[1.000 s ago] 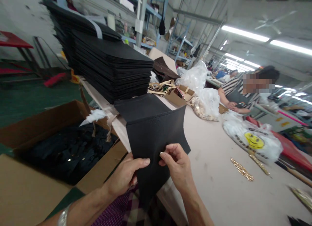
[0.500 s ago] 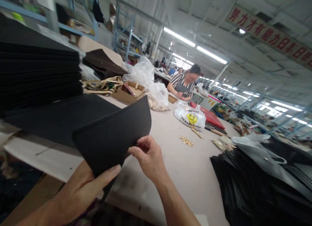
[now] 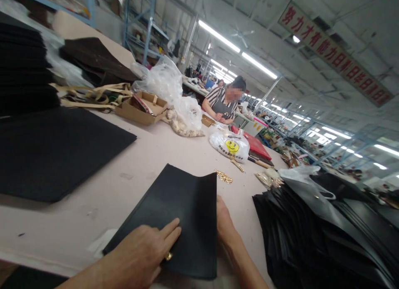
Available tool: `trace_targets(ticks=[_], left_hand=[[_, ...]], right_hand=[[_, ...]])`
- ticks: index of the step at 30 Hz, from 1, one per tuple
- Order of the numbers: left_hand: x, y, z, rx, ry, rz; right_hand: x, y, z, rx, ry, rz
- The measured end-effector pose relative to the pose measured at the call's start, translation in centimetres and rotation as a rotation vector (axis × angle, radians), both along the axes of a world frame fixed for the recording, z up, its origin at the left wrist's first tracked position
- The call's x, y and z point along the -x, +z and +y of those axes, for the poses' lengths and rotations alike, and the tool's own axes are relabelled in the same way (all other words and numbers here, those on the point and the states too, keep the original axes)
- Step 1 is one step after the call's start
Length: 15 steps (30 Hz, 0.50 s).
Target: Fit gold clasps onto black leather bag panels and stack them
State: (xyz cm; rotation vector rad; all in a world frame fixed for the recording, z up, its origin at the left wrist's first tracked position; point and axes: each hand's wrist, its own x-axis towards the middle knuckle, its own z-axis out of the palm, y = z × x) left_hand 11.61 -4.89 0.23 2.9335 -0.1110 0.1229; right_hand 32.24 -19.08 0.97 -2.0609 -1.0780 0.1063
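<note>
The black piece (image 3: 183,210) is laid flat on the tabletop (image 3: 131,160), pressed down near its close end by the left hand (image 3: 143,251), which is spread open and grips nothing. The right hand (image 3: 225,222) is set against its right edge, the fingers hidden, so its grasp cannot be told. The piece is seen as a smooth, matte rectangle with its right edge slightly raised; half a second ago it was held up in the air between both hands.

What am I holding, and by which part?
Black leather piece: left hand lies flat on its near end; right hand meets its right edge, fingers hidden.
</note>
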Motion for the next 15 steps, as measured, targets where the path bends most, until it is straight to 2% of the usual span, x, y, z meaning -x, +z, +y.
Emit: trace_targets(ticks=[3, 7, 10, 15], left_hand=[[0.1, -0.8, -0.2, 0.015, 0.001, 0.006], [0.5, -1.3, 0.2, 0.023, -0.025, -0.033], [0.5, -1.4, 0.3, 0.004, -0.026, -0.042], [0.3, -1.7, 0.3, 0.029, -0.03, -0.065]], right_hand=[[-4.7, -0.5, -1.0, 0.224, -0.139, -0.28], [-9.9, -0.6, -0.2, 0.336, -0.268, -0.34], [-11.7, -0.5, 1.2, 0.456, -0.301, -0.384], [-12.5, 0.2, 3.0, 0.626, -0.308, -0.43]])
